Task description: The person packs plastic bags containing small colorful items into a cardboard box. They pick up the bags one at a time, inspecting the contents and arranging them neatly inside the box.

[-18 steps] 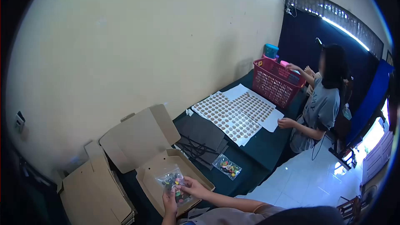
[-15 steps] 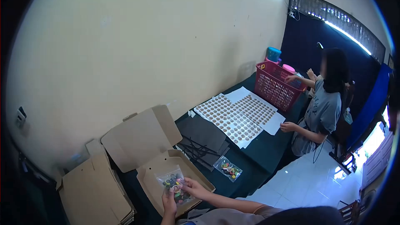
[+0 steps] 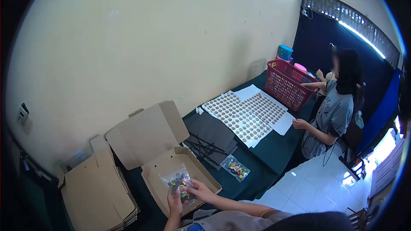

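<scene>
At lower centre I see a glossy, crinkled clear plastic bag (image 3: 182, 185) over a matt brown cardboard box (image 3: 156, 182). Dull dark green cloth covers the worktop (image 3: 274, 156). Upper right of centre, the perforated basket (image 3: 286, 86) is smooth maroon plastic; at lower right, the floor tiles (image 3: 306, 184) look glossy.

Our two bare hands are close together, low in the head view, both bent in a pinching grip. Our left hand (image 3: 175, 202) points upward, its forearm (image 3: 172, 222) rising steeply from the bottom edge. Our right hand (image 3: 201, 191) sits just beside it, slightly higher, fingers curled inward, its bare forearm (image 3: 242, 206) slanting in from the lower right.
</scene>
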The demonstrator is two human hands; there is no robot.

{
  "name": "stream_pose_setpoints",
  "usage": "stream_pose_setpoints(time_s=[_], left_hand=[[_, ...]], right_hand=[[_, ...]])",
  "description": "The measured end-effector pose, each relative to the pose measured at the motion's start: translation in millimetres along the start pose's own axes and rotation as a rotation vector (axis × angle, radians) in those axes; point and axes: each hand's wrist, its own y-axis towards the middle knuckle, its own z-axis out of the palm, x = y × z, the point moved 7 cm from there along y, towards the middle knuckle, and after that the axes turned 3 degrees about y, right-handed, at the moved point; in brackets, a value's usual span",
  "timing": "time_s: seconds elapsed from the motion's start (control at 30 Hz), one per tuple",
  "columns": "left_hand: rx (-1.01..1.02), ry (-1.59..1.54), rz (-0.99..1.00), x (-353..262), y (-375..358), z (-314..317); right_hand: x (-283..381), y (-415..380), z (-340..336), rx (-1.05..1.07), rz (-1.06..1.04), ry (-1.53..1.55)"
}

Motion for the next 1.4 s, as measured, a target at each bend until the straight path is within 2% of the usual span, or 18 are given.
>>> stream_pose_setpoints(time_s=[0.13, 0.2, 0.23, 0.3, 0.33, 0.4, 0.5, 0.57, 0.63, 0.7, 0.9, 0.97, 1.03, 1.1, 1.2, 1.27, 1.4], left_hand=[[-0.009, 0.135, 0.021, 2, 2, 0], [-0.062, -0.434, -0.167, 4, -3, 3], [-0.061, -0.434, -0.168, 5, -2, 3], [-0.056, -0.195, -0.056, 0, 0, -1], [-0.054, -0.192, -0.059, 3, -1, -2], [-0.071, 0.029, -0.025, 3, -1, -3], [-0.073, 0.044, 0.004, 1, 0, -3], [-0.068, 0.085, 0.0, 5, 1, -5], [-0.06, 0.123, -0.004, 3, -1, -2], [-0.129, -0.073, -0.031, -3, -1, -2], [-0.033, 0.013, 0.015, -1, 1, -4], [-0.032, 0.059, 0.021, 9, 0, -10], [-0.048, -0.156, -0.066, 12, 2, -12], [-0.026, -0.214, -0.081, 9, 0, -9], [-0.034, -0.042, -0.095, 7, -2, -5], [0.074, 0.13, -0.092, 0, -5, 6], [0.16, 0.131, 0.021, -3, -4, 14]], right_hand=[[0, -1, 1, -0.01, 0.016, 0.047], [8, -5, 14, 0.002, -0.002, 0.082], [17, -8, 18, -0.061, -0.065, 0.12], [20, -9, 14, -0.129, -0.125, 0.161], [11, -7, 11, -0.079, -0.09, 0.108], [3, -5, 8, -0.03, -0.057, 0.055], [-2, -4, 4, -0.05, -0.011, 0.092], [-2, -4, 9, -0.026, 0.017, -0.027], [13, -10, 17, -0.03, 0.028, -0.01], [15, -9, 17, -0.033, 0.034, 0.003], [10, -7, 18, -0.046, -0.049, 0.049], [13, -7, 20, -0.034, 0.028, -0.015], [6, -5, 17, -0.049, 0.019, 0.009], [3, -5, 16, -0.06, 0.014, 0.032], [5, -7, 15, -0.045, 0.04, 0.208], [18, -2, 8, -0.062, -0.038, 0.067], [37, 2, 3, 0.019, 0.021, -0.072]])
